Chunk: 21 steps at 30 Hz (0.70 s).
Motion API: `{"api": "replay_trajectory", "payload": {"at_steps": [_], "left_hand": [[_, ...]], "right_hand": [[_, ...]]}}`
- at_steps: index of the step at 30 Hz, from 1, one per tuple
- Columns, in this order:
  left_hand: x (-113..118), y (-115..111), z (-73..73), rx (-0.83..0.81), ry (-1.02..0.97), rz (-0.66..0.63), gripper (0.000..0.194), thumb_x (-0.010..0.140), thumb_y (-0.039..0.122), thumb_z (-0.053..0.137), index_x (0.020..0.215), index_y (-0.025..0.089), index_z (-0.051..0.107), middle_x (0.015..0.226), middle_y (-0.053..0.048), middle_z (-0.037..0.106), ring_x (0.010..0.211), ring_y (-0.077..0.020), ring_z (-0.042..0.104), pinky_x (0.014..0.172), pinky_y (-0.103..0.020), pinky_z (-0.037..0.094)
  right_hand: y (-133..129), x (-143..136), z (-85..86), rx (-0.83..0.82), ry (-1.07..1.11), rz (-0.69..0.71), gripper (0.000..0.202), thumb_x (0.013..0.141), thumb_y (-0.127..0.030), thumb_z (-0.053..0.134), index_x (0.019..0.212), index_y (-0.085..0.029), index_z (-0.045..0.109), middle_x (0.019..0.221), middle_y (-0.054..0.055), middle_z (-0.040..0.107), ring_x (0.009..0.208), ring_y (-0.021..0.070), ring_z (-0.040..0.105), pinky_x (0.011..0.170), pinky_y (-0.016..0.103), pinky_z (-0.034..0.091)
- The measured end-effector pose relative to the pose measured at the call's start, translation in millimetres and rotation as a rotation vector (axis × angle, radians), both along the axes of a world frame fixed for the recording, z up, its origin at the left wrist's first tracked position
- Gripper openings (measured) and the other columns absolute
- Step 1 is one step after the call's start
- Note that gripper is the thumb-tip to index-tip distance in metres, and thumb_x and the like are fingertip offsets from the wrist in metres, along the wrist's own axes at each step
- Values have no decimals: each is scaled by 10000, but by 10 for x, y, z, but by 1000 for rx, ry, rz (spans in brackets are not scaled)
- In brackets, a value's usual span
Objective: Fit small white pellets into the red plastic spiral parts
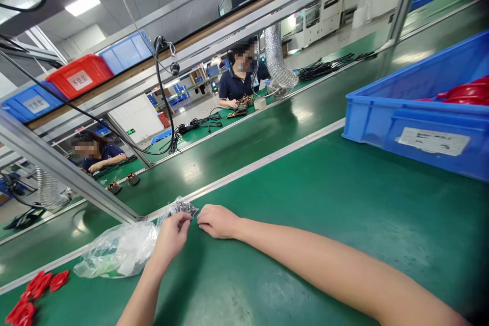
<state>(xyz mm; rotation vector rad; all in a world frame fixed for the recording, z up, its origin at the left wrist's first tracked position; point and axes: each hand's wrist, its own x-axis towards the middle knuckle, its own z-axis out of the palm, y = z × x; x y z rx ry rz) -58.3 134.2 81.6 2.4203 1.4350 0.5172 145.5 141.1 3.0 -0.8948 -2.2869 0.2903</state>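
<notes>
My left hand and my right hand meet at the near edge of the green bench. Both pinch a small clear bag of dark small parts, fingertips almost touching each other. A larger crumpled clear plastic bag lies just left of my left hand, touching the small bag. My forearms stretch in from the bottom of the view.
A blue bin holding red parts stands at the right. Red plastic pieces lie at the lower left. A green conveyor belt runs beyond a white strip. An aluminium frame post slants at left. Two other people sit across the line.
</notes>
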Motion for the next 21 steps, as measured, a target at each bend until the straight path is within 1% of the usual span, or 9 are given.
{"api": "replay_trajectory", "payload": {"at_steps": [2, 4, 6, 9, 11, 13, 17, 19, 21], "left_hand": [[4, -5, -107, -14, 28, -2, 257, 911, 214, 496, 985, 186, 740, 853, -84, 755, 758, -259, 690, 745, -384, 514], [29, -12, -207, -2, 49, -8, 273, 887, 181, 501, 1011, 157, 743, 900, -117, 736, 819, -283, 681, 792, -419, 504], [64, -22, -284, 13, 56, -20, 275, 888, 212, 539, 1053, 129, 742, 933, -134, 697, 843, -293, 656, 810, -439, 495], [107, -29, -346, 7, 42, -47, 327, 915, 305, 582, 1138, 119, 734, 915, -102, 636, 781, -265, 612, 770, -423, 490], [120, -19, -367, -2, 19, -64, 342, 935, 342, 578, 1162, 141, 736, 902, -81, 614, 758, -251, 594, 754, -409, 489], [125, -3, -385, -7, -16, -74, 341, 953, 359, 573, 1182, 166, 735, 940, -83, 617, 783, -253, 597, 780, -412, 497], [135, 16, -415, -11, -95, -79, 303, 972, 368, 599, 1182, 209, 749, 1129, -120, 633, 944, -283, 632, 909, -439, 505], [149, 10, -416, -16, -125, -87, 262, 973, 358, 610, 1129, 224, 771, 1133, -121, 643, 1002, -299, 636, 944, -443, 500], [168, 0, -408, -22, -146, -98, 224, 969, 334, 609, 1067, 236, 785, 1083, -114, 660, 1000, -301, 637, 932, -432, 499]], "right_hand": [[44, 26, 9, 5, 20, -8, 98, 969, -223, 679, 998, -172, 759, 989, 74, 752, 1009, 251, 657, 887, 345, 525], [94, 76, 23, 12, 39, -6, 153, 950, -253, 719, 1070, -167, 759, 1033, 82, 756, 1031, 257, 649, 914, 358, 524], [149, 155, 35, 12, 55, -2, 212, 959, -255, 701, 1138, -154, 754, 1107, 99, 755, 1073, 260, 647, 968, 375, 514], [213, 294, 44, -18, 48, 21, 341, 961, -302, 709, 1260, -141, 724, 1241, 129, 719, 1140, 266, 647, 1004, 382, 507], [223, 362, 53, -50, 9, 63, 454, 908, -375, 789, 1301, -161, 712, 1285, 123, 692, 1150, 269, 651, 977, 361, 517], [205, 386, 74, -81, -36, 86, 511, 872, -420, 832, 1309, -183, 712, 1287, 114, 677, 1124, 269, 658, 929, 344, 523], [138, 329, 152, -148, -103, 30, 381, 960, -438, 745, 1239, -179, 753, 1204, 119, 685, 1054, 275, 671, 868, 345, 513], [110, 285, 194, -182, -137, -3, 315, 975, -429, 732, 1159, -180, 786, 1145, 114, 699, 1032, 279, 680, 856, 340, 507], [89, 251, 234, -214, -170, -31, 253, 969, -397, 742, 1093, -186, 805, 1095, 107, 715, 1013, 279, 690, 840, 328, 501]]}}
